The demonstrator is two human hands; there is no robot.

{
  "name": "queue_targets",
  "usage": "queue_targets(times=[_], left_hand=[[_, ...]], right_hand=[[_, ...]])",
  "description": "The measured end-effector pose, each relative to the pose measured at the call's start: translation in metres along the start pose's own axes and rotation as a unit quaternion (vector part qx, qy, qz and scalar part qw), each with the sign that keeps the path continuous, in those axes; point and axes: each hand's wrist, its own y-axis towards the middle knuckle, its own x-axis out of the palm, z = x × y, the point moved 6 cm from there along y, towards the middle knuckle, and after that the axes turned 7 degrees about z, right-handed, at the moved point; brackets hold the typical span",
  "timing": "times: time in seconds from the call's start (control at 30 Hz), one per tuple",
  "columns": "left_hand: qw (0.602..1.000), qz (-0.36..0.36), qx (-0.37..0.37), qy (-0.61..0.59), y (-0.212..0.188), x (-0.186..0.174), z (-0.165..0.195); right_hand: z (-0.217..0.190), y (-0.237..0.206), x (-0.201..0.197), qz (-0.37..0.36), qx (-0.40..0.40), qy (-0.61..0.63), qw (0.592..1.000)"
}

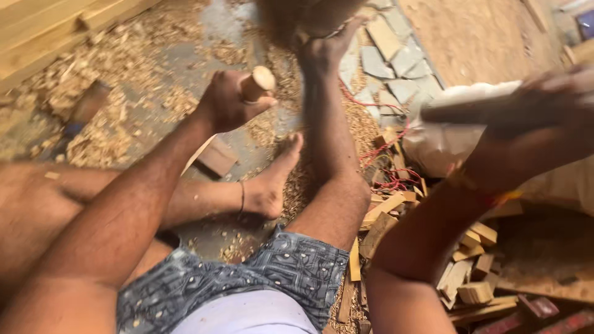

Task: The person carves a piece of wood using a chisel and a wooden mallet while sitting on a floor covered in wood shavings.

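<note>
**Wooden handle gripped over a shaving-strewn floor**

The fingers (238, 99) of the left hand (229, 102) are closed around a pale wooden handle (258, 82), held upright above the floor (185, 55). The right hand (544, 108) is blurred; its fingers appear wrapped on a dark tool (458, 111), though the exact grip cannot be told. A whitish plastic bag (439, 145) lies just beside it, with red cord (387, 145) nearby. Open floor is left between the legs; to the right it is crowded by wood offcuts (470, 253). Planks (43, 31) bound the upper left edge, and shavings (105, 68) are scattered around.
</note>
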Motion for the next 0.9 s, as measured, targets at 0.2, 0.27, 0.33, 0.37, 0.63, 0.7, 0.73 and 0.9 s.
queue_targets(times=[0.2, 0.27, 0.33, 0.37, 0.63, 0.7, 0.73, 0.9], left_hand=[[0.998, -0.008, 0.036, 0.054, 0.003, 0.005, 0.000], [0.979, -0.044, 0.102, 0.172, -0.003, 0.007, 0.014], [0.996, 0.016, 0.083, 0.035, -0.018, -0.014, 0.030], [0.996, 0.049, 0.069, -0.036, -0.022, -0.024, 0.036], [0.983, -0.013, -0.177, 0.050, 0.032, 0.029, -0.034], [0.963, -0.051, -0.255, 0.074, 0.049, 0.055, -0.074], [0.950, -0.065, -0.291, 0.090, 0.057, 0.063, -0.093], [0.922, -0.171, -0.136, 0.321, 0.074, 0.097, -0.129]], right_hand=[[-0.120, -0.044, 0.033, -0.185, 0.139, 0.245, 0.942], [-0.160, -0.104, 0.049, -0.426, 0.115, 0.167, 0.882], [-0.160, -0.124, 0.050, -0.432, 0.166, 0.186, 0.867], [-0.161, -0.127, 0.047, -0.406, 0.170, 0.205, 0.874], [-0.191, -0.232, 0.050, -0.393, 0.667, 0.402, 0.489], [-0.211, -0.262, 0.048, -0.377, 0.699, 0.434, 0.425], [-0.220, -0.272, 0.048, -0.368, 0.710, 0.454, 0.392], [-0.249, -0.300, 0.046, -0.385, 0.724, 0.465, 0.333]])
